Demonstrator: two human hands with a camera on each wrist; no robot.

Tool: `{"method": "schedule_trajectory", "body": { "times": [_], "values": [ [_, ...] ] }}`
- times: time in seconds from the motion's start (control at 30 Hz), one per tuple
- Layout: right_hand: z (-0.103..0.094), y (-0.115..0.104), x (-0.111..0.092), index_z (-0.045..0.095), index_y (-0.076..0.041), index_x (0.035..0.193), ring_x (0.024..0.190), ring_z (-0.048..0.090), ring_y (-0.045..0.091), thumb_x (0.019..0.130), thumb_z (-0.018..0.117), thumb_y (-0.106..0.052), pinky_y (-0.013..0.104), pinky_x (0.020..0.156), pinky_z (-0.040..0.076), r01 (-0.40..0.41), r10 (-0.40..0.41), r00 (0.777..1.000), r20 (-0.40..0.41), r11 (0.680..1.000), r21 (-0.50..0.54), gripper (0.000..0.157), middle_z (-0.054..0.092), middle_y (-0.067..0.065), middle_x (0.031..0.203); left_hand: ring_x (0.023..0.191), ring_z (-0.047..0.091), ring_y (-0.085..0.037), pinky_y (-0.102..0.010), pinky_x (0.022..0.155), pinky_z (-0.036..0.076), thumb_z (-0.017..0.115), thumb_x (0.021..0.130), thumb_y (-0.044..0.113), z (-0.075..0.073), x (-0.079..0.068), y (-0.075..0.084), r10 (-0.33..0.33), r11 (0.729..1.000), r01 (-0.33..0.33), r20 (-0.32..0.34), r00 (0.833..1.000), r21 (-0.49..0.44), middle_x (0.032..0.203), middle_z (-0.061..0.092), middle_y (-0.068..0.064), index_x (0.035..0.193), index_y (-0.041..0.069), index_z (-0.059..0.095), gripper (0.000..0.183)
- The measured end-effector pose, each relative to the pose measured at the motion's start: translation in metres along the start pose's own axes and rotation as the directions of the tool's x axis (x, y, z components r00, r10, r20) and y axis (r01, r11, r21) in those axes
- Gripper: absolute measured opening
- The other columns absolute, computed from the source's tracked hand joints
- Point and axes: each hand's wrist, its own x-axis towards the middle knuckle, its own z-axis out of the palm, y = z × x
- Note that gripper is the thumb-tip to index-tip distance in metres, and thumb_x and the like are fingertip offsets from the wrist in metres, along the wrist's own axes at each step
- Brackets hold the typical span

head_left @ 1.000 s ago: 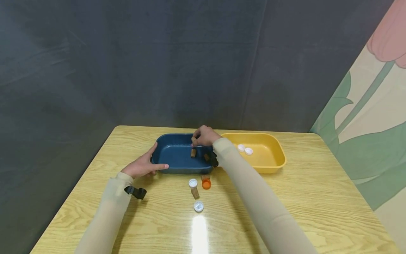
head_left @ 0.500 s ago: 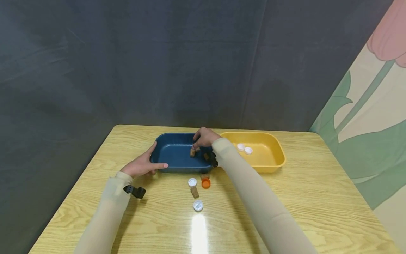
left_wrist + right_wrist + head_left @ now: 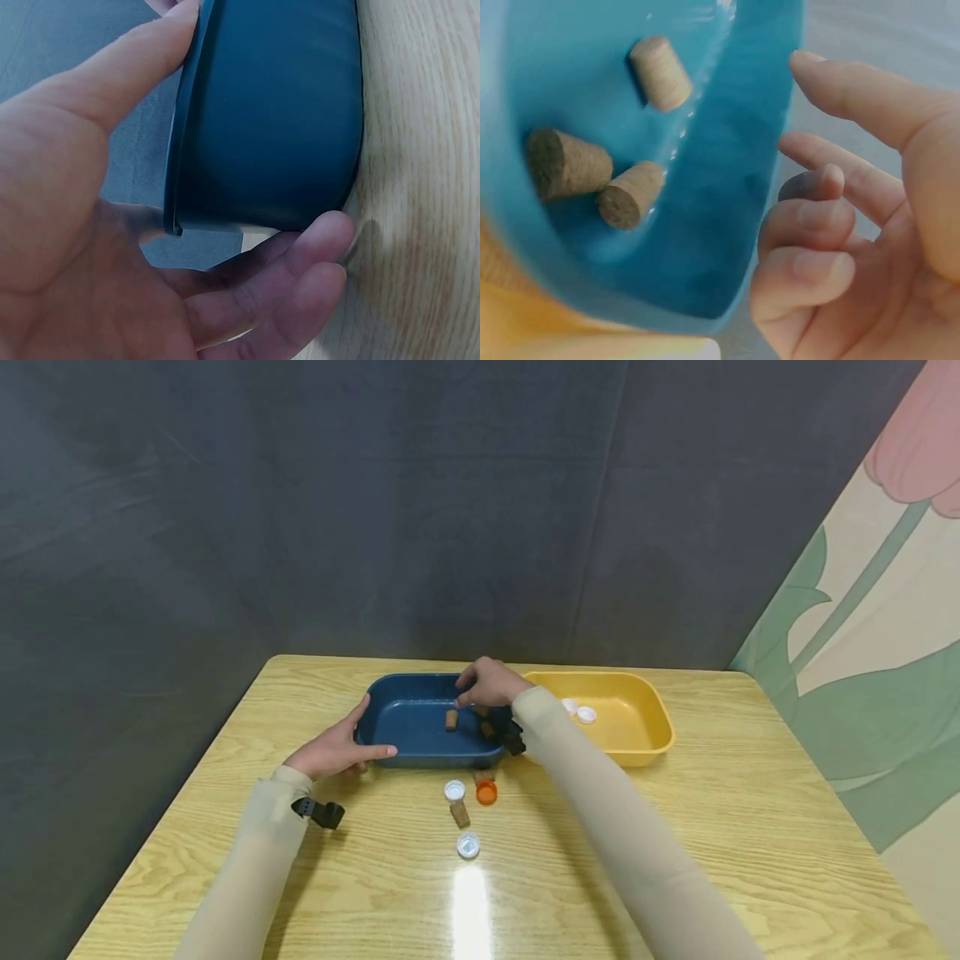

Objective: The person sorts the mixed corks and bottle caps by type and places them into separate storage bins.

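Head view: on the pale wood-grain table (image 3: 750, 793), two round white plastic bottle caps lie in a loose column, the nearer cap (image 3: 468, 846) with a mark inside too small to read, the farther cap (image 3: 454, 790) behind it. Between them is a tapered brown cork stopper (image 3: 460, 814). Beside the farther cap sits one round orange plastic cap (image 3: 486, 792), with a second table cork (image 3: 483, 776) just behind it. That makes two corks and three caps on the wood.

The left hand (image 3: 333, 753) spreads around the left end of a dark blue oblong plastic basin (image 3: 408, 727), thumb along the near rim, fingers at the outer end wall. Inside are three brown tapered corks: one lone cork (image 3: 661, 73), and a pair (image 3: 568, 165) close together towards the right end.

Above the basin's right part is the right hand (image 3: 491, 683), fingers relaxed and holding nothing, thumb and forefinger apart. To its right stands one yellow oblong plastic basin (image 3: 630, 743) containing two round white caps (image 3: 587, 715). Farthest back hangs a dark grey-blue cloth (image 3: 450, 510).
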Motion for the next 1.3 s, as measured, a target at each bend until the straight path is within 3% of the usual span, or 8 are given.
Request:
{"method": "schedule_trajectory", "body": {
  "times": [0.07, 0.13, 0.27, 0.43, 0.67, 0.9, 1.07, 1.3],
  "values": [
    [-0.001, 0.001, -0.007, 0.066, -0.006, 0.131, 0.087, 0.061, 0.019, 0.09, 0.076, -0.026, 0.033, 0.077, 0.052, 0.037, -0.037, 0.999, -0.001, 0.999, 0.026, 0.047, 0.068, 0.007, 0.113, 0.059, 0.049, -0.023, -0.034, 0.057, 0.038, 0.076, 0.087, 0.048, 0.001, 0.0, 0.0, 0.001, 1.0, -0.001, 0.003, 1.0, 0.0, 0.063, 0.05, -0.006, 0.159, 0.028, -0.016, 0.118],
    [-0.001, 0.001, -0.016, 0.067, -0.006, 0.131, 0.065, 0.051, 0.015, 0.09, 0.076, -0.025, 0.03, 0.063, 0.045, 0.078, -0.078, 0.997, -0.006, 0.996, 0.041, 0.045, 0.065, 0.004, 0.087, 0.059, 0.048, -0.023, -0.034, 0.057, 0.038, 0.075, 0.088, 0.048, 0.001, 0.0, 0.001, 0.0, 1.0, 0.0, 0.005, 1.0, -0.002, 0.063, 0.05, -0.006, 0.159, 0.029, -0.016, 0.118],
    [0.0, -0.001, -0.035, 0.069, -0.008, 0.127, 0.049, 0.035, 0.013, 0.091, 0.076, -0.023, 0.028, 0.053, 0.034, 0.145, -0.144, 0.989, -0.018, 0.988, 0.059, 0.04, 0.043, 0.0, 0.058, 0.06, 0.049, -0.023, -0.034, 0.057, 0.038, 0.076, 0.087, 0.048, 0.001, 0.001, 0.002, -0.006, 1.0, 0.006, 0.005, 1.0, 0.002, 0.064, 0.05, -0.006, 0.159, 0.029, -0.016, 0.118],
    [0.006, -0.004, -0.06, 0.073, -0.011, 0.122, 0.048, 0.034, 0.013, 0.089, 0.078, -0.026, 0.028, 0.054, 0.033, 0.235, -0.234, 0.972, -0.02, 0.969, 0.08, 0.037, 0.041, -0.002, 0.055, 0.062, 0.052, -0.025, -0.034, 0.059, 0.038, 0.076, 0.087, 0.047, 0.001, 0.001, 0.004, -0.008, 1.0, 0.008, -0.004, 1.0, 0.015, 0.066, 0.053, -0.008, 0.16, 0.026, -0.015, 0.118],
    [0.031, -0.003, -0.091, 0.076, -0.015, 0.115, 0.05, 0.034, 0.011, 0.085, 0.083, -0.026, 0.024, 0.06, 0.036, 0.302, -0.311, 0.95, 0.045, 0.943, 0.14, 0.033, 0.039, -0.005, 0.056, 0.064, 0.055, -0.026, -0.035, 0.06, 0.041, 0.076, 0.088, 0.047, 0.001, 0.001, 0.003, -0.006, 1.0, 0.006, 0.002, 1.0, 0.016, 0.07, 0.056, -0.01, 0.16, 0.026, -0.016, 0.119],
    [0.062, 0.004, -0.107, 0.077, -0.007, 0.112, 0.056, 0.039, 0.007, 0.083, 0.084, -0.018, 0.022, 0.055, 0.034, 0.356, -0.365, 0.929, 0.058, 0.926, 0.126, 0.032, 0.05, -0.002, 0.065, 0.066, 0.056, -0.029, -0.036, 0.063, 0.042, 0.076, 0.088, 0.047, 0.001, 0.001, 0.005, 0.002, 1.0, -0.002, -0.005, 1.0, 0.03, 0.072, 0.056, -0.012, 0.16, 0.026, -0.016, 0.118],
    [0.08, 0.009, -0.111, 0.078, -0.012, 0.111, 0.065, 0.046, 0.007, 0.081, 0.085, -0.02, 0.021, 0.059, 0.039, 0.362, -0.365, 0.929, 0.063, 0.93, 0.059, 0.032, 0.062, 0.004, 0.078, 0.066, 0.056, -0.029, -0.037, 0.065, 0.042, 0.075, 0.088, 0.046, 0.002, 0.0, 0.007, 0.002, 1.0, -0.002, -0.002, 1.0, 0.029, 0.069, 0.055, -0.01, 0.16, 0.026, -0.016, 0.118],
    [0.094, 0.015, -0.109, 0.079, -0.018, 0.108, 0.071, 0.046, 0.008, 0.078, 0.087, -0.024, 0.023, 0.062, 0.04, 0.33, -0.329, 0.943, 0.049, 0.944, -0.015, 0.031, 0.059, 0.002, 0.081, 0.065, 0.055, -0.028, -0.036, 0.063, 0.041, 0.076, 0.088, 0.047, 0.002, 0.0, 0.007, -0.003, 0.999, 0.004, -0.01, 1.0, 0.035, 0.068, 0.054, -0.009, 0.16, 0.027, -0.015, 0.118]
  ]
}}
